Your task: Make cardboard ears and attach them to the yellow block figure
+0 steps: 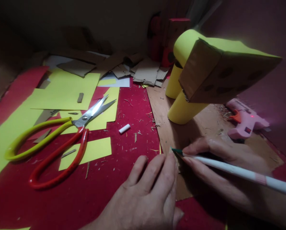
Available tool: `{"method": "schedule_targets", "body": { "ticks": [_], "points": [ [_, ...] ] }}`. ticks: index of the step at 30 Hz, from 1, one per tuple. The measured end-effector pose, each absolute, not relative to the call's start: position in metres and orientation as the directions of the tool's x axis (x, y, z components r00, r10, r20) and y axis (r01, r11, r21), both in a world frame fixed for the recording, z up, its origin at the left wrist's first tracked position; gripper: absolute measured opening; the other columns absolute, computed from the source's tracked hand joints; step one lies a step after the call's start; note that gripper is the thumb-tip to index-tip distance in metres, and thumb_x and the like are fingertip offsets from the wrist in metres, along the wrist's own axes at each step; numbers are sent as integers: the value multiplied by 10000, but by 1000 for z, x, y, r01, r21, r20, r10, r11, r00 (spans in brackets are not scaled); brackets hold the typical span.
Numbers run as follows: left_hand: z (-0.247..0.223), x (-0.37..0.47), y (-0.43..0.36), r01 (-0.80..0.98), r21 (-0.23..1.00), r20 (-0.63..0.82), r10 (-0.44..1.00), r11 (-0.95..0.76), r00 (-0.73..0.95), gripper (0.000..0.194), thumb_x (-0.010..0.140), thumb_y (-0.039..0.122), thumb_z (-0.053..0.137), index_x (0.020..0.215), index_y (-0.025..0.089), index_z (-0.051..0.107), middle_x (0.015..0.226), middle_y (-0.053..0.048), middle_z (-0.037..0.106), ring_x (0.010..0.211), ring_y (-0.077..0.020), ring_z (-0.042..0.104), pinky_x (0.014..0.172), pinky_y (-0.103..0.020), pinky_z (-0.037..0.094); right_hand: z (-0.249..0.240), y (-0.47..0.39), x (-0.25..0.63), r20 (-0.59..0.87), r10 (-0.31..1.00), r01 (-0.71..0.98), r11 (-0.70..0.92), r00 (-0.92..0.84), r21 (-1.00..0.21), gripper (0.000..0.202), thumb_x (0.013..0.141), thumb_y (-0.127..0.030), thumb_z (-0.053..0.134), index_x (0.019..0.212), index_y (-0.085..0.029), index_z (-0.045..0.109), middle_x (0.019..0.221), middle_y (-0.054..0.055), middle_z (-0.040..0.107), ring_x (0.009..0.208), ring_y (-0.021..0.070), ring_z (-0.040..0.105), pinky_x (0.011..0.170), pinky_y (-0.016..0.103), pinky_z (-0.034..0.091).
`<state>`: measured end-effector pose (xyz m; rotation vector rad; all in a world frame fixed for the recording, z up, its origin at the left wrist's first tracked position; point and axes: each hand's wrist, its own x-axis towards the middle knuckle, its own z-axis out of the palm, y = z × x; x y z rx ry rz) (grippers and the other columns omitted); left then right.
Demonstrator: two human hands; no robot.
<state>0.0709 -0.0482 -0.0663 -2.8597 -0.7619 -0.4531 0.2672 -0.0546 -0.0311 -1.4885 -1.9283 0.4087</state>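
Note:
My right hand (224, 169) pinches a long white pen (229, 166) with a dark green tip. The tip touches down beside the fingertips of my left hand (152, 191). That hand lies palm down with its fingers extended, at the left edge of a brown board (162, 108). Whatever small piece is under its fingers is mostly hidden. Behind both hands stands a model with a yellow-topped cardboard box (205, 73) tilted on yellow paper tubes (186, 110); dark spots mark its front.
Open scissors (84, 118) with yellow and red handles lie on yellow paper sheets (68, 86) at the left. Cardboard scraps (147, 72) are piled at the back. A pink glue gun (248, 123) rests at the right. A small white stick (124, 128) and shavings dot the red surface (130, 108).

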Motion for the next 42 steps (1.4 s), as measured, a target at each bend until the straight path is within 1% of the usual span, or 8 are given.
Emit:
{"method": "schedule_targets", "body": {
  "ticks": [3, 10, 16, 20, 23, 27, 33, 42],
  "points": [
    [-67, 71, -49, 503, -79, 324, 455, -860, 829, 424, 967, 369, 347, 1257, 125, 535, 1365, -70, 510, 1174, -245, 439, 948, -406, 360, -29, -55, 267, 291, 947, 742, 293, -137, -603, 95, 787, -164, 578, 725, -232, 602, 552, -64, 635, 414, 80, 574, 473, 195, 477],
    [-70, 75, -50, 535, 26, 396, 500, -844, 770, 399, 933, 389, 407, 1200, 137, 565, 1302, -43, 571, 1158, -224, 442, 974, -385, 318, -28, -55, 267, 289, 949, 739, 282, -123, -612, 127, 776, -153, 569, 673, -224, 593, 481, -68, 593, 365, 67, 535, 402, 183, 426],
    [-70, 76, -50, 539, 49, 397, 511, -841, 762, 402, 932, 396, 417, 1192, 127, 563, 1307, -52, 568, 1154, -230, 438, 977, -395, 293, -32, -54, 267, 313, 944, 730, 287, -106, -620, 93, 791, -170, 597, 720, -228, 612, 548, -50, 644, 418, 83, 586, 410, 177, 448],
    [-69, 76, -49, 527, 33, 385, 497, -849, 777, 406, 942, 377, 396, 1212, 116, 551, 1306, -58, 568, 1156, -231, 438, 976, -397, 293, -31, -53, 268, 271, 951, 722, 293, -151, -626, 58, 812, -185, 610, 773, -227, 611, 599, -40, 674, 475, 97, 629, 467, 185, 495],
    [-69, 76, -49, 523, 20, 378, 490, -852, 785, 407, 940, 378, 401, 1212, 119, 557, 1304, -57, 570, 1153, -233, 439, 980, -394, 290, -30, -54, 269, 276, 944, 721, 320, -184, -615, 55, 817, -175, 603, 794, -224, 607, 621, -43, 675, 482, 90, 630, 511, 189, 514],
    [-71, 77, -50, 546, 65, 418, 520, -835, 745, 391, 936, 380, 405, 1171, 127, 587, 1288, -50, 585, 1150, -224, 439, 996, -388, 273, -30, -55, 270, 281, 938, 730, 336, -202, -595, 61, 818, -169, 598, 795, -225, 598, 620, -53, 661, 492, 82, 630, 522, 181, 512],
    [-74, 78, -51, 545, 68, 434, 517, -835, 737, 384, 948, 367, 374, 1153, 124, 589, 1268, -45, 599, 1142, -220, 452, 982, -394, 290, -31, -54, 271, 294, 932, 726, 351, -211, -591, 99, 818, -152, 612, 844, -245, 590, 673, -73, 672, 509, 49, 629, 517, 132, 492],
    [-72, 76, -49, 537, 56, 410, 510, -842, 756, 403, 926, 391, 423, 1182, 119, 572, 1286, -45, 585, 1149, -222, 442, 971, -394, 298, -36, -56, 269, 267, 953, 703, 286, -140, -652, 45, 826, -215, 593, 787, -234, 604, 614, -39, 659, 502, 105, 634, 511, 207, 505]
  ]
}}
